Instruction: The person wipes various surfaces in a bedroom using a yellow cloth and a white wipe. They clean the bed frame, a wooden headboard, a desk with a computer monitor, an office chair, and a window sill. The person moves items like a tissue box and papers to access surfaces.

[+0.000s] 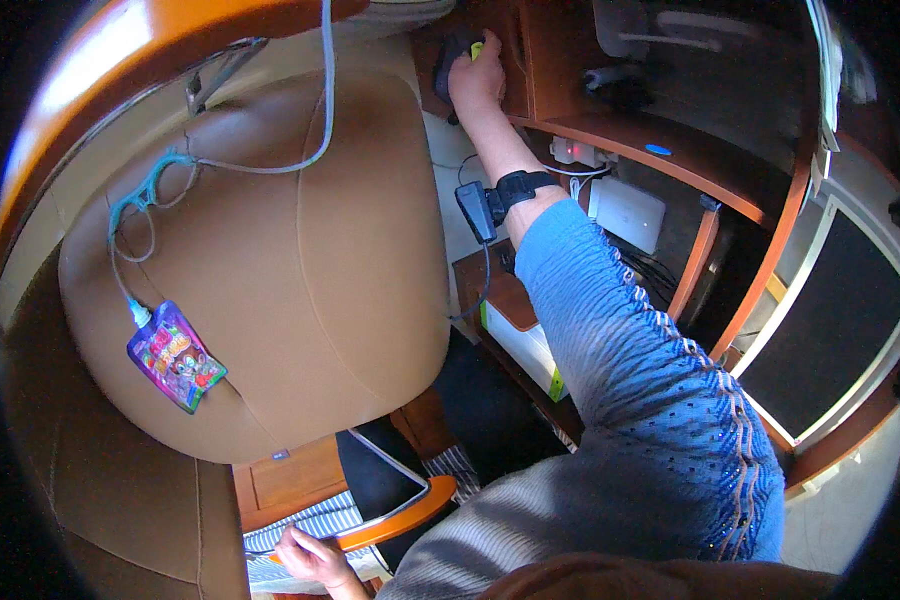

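Note:
My right arm, in a blue sleeve with a black device strapped at the wrist, reaches far forward. At its end my right hand (478, 78) closes on a small yellow-green thing (477, 49), mostly hidden by the fingers. Right beside it, in the wooden shelf compartment, is a dark object (450, 68) whose kind I cannot make out. Down at the lower left, my left hand (313, 558) is curled over the orange wooden chair armrest (400, 518); the armrest's tip shows past the fingers.
A brown padded chair (370, 250) fills the left, with a colourful spouted pouch (176, 357) on a cord lying on it. Right of my arm are a wooden desk (660, 165), a power strip (577, 151) with a red light, a white box (627, 213), cables and a dark framed panel (820, 320).

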### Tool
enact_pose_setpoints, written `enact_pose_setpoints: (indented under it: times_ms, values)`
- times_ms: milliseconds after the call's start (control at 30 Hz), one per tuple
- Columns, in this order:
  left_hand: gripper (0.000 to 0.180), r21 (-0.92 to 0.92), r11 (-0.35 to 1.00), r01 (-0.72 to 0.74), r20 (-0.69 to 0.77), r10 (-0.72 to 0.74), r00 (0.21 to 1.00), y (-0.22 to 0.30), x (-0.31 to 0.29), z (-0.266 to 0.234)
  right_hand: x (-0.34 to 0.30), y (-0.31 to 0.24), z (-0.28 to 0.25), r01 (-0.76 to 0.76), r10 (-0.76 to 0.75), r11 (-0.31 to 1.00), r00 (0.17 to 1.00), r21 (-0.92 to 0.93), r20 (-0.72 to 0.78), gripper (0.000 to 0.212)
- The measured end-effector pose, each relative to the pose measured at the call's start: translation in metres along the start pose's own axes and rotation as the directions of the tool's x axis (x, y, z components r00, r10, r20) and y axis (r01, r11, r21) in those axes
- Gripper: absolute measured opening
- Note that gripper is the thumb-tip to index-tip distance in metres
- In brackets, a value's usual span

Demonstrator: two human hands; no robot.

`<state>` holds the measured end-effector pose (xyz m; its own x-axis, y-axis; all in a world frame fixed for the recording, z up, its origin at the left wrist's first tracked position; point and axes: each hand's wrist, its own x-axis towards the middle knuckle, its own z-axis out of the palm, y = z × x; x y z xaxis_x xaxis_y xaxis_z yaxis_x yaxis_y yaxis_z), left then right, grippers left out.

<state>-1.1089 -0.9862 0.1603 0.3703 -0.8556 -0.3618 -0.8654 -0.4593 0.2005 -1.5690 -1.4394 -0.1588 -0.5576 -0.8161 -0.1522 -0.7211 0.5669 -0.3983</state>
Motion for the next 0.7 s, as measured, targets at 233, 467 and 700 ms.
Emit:
enact_pose_setpoints:
  times_ms: [233,467,700]
  values:
    - [0.016,0.002,1.0,0.003,-0.006,-0.003,1.0,-0.001,-0.001,0.001,-0.002,0.022,0.032,-0.091,0.092,0.996,0.969,-0.017,0.229,0.076]
    - [0.016,-0.012,1.0,0.0,-0.01,0.0,1.0,0.0,0.0,0.001,0.035,0.025,0.069,-0.268,0.251,0.963,0.926,0.023,0.281,0.086]
    - [0.018,0.014,0.999,0.03,0.016,-0.031,0.999,-0.007,-0.006,-0.001,0.047,0.033,0.077,-0.193,0.211,0.977,0.931,-0.088,0.297,0.093]
